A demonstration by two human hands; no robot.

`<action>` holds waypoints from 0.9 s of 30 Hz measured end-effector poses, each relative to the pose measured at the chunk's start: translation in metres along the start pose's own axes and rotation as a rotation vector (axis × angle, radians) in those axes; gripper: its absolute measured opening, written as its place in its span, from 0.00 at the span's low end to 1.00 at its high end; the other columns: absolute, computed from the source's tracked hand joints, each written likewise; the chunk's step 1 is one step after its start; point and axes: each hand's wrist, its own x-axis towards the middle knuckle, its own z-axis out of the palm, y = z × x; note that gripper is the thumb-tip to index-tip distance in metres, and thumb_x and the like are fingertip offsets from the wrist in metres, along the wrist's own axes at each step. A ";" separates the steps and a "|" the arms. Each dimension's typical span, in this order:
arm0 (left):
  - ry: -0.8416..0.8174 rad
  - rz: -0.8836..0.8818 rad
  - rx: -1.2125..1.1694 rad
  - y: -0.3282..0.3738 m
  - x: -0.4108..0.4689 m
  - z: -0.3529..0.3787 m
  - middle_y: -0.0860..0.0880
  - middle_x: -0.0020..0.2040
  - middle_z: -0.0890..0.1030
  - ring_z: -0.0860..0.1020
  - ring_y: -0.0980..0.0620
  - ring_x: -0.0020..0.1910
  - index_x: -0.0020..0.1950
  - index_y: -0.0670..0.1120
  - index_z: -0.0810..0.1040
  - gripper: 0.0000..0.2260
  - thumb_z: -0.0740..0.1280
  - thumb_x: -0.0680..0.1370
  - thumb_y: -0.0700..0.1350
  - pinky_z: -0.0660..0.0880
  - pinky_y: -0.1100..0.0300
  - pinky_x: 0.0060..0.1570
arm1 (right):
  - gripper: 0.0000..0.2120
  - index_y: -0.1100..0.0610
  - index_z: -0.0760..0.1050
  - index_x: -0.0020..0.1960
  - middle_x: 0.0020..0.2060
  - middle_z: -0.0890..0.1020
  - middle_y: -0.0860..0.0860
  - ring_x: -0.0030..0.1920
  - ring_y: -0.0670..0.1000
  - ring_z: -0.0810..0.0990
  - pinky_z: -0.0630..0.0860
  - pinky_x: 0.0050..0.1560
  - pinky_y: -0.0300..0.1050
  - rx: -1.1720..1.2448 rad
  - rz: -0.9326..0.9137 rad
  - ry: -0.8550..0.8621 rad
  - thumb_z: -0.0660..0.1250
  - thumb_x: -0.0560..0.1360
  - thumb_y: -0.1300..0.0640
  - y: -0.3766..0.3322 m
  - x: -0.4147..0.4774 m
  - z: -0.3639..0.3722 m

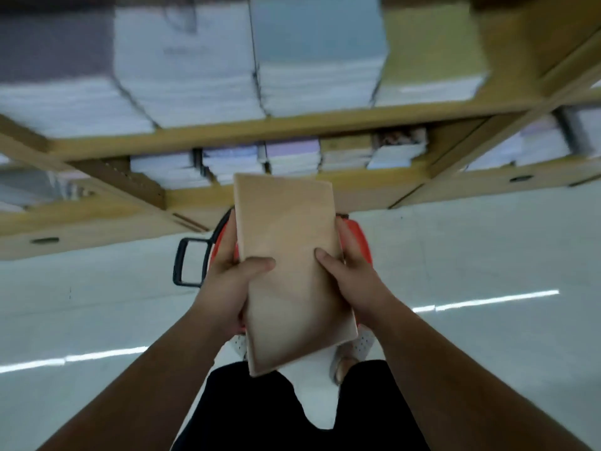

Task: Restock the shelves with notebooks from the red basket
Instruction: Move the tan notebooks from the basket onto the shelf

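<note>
I hold a stack of tan kraft-covered notebooks (289,265) in front of me with both hands. My left hand (232,281) grips its left edge, thumb lying across the cover. My right hand (349,278) grips the right edge, thumb on top as well. Directly beneath the stack stands the red basket (359,242) on the floor, mostly hidden, with its black handle (188,265) sticking out to the left. The wooden shelves (292,125) rise ahead, carrying stacks of notebooks (309,60) on two levels. The picture is blurred by motion.
The lower shelf holds smaller piles of pastel notebooks (279,157). A neighbouring shelf unit (533,151) angles off to the right. Pale glossy floor (487,255) spreads on both sides of the basket. My dark trousers and white shoes (361,346) show below the stack.
</note>
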 end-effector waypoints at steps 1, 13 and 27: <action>-0.014 0.018 -0.013 0.013 -0.015 0.011 0.47 0.62 0.85 0.85 0.44 0.56 0.77 0.59 0.70 0.36 0.63 0.76 0.27 0.84 0.50 0.45 | 0.32 0.36 0.61 0.79 0.63 0.70 0.22 0.57 0.19 0.71 0.70 0.63 0.25 0.005 -0.014 -0.004 0.71 0.81 0.54 -0.012 -0.013 -0.007; -0.090 0.145 -0.129 0.101 -0.127 0.130 0.42 0.62 0.84 0.84 0.39 0.54 0.70 0.56 0.77 0.30 0.69 0.71 0.33 0.81 0.46 0.44 | 0.40 0.29 0.52 0.80 0.66 0.82 0.42 0.59 0.48 0.86 0.83 0.52 0.48 0.178 0.044 -0.183 0.72 0.77 0.41 -0.135 -0.108 -0.117; -0.295 0.037 -0.012 0.169 -0.078 0.174 0.44 0.58 0.86 0.86 0.44 0.46 0.70 0.59 0.77 0.27 0.63 0.78 0.33 0.83 0.47 0.39 | 0.44 0.30 0.64 0.76 0.68 0.82 0.49 0.67 0.60 0.81 0.74 0.70 0.70 0.296 -0.021 -0.065 0.81 0.64 0.37 -0.175 -0.089 -0.164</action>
